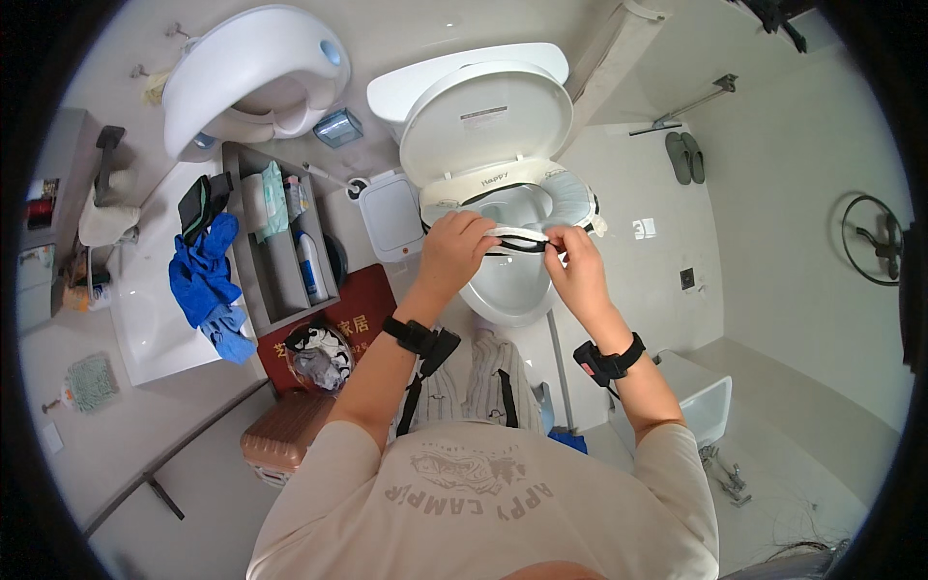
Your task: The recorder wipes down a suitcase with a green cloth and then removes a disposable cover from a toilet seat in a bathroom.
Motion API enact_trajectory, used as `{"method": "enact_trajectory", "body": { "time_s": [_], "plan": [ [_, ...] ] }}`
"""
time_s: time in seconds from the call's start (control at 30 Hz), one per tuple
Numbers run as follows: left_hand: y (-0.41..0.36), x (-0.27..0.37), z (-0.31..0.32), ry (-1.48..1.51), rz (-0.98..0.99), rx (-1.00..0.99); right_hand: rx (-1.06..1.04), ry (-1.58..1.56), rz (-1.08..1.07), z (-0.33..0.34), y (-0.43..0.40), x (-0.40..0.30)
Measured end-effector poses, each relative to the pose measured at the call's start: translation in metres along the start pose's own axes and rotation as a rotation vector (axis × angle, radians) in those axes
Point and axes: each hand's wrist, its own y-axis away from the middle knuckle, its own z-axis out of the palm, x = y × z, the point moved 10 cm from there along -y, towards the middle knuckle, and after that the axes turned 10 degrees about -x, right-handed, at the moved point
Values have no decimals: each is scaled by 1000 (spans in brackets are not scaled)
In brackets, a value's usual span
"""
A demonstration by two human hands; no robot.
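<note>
A padded toilet seat cover [573, 199], cream with a pale blue-grey ring, lies around the seat of a white toilet [507, 293]. Its front end is lifted above the bowl between my hands, showing a black-lined opening that looks like a zipper. My left hand [455, 250] grips this front edge from the left, thumb below and fingers above. On the right, my right hand [578, 264] pinches the dark end of the opening between thumb and fingertips. Behind the cover the toilet lid [487, 123] stands raised against the tank [464, 69].
Left of the toilet are a lidded white bin [395, 217] and a grey drawer [279, 297] with packets and a bottle. Blue cloths [206, 268] hang over the washbasin [141, 312]. A clothes basket [319, 355] sits on a red mat [370, 290]. Slippers [685, 158] lie at right.
</note>
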Motion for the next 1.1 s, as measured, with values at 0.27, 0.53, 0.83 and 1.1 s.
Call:
{"method": "enact_trajectory", "body": {
  "time_s": [0.27,0.53,0.83,1.1],
  "plan": [
    [1,2,4,-24,-3,1,-8,-109,96,31,-12,-25],
    [16,-12,-7,147,-33,3,-15,-118,73,62,-26,-41],
    [21,-13,-2,117,-123,41,137,-212,64,56,-17,-32],
    [26,-6,-1,100,-105,154,-4,94,-322,64,-5,-56]
  ]
}}
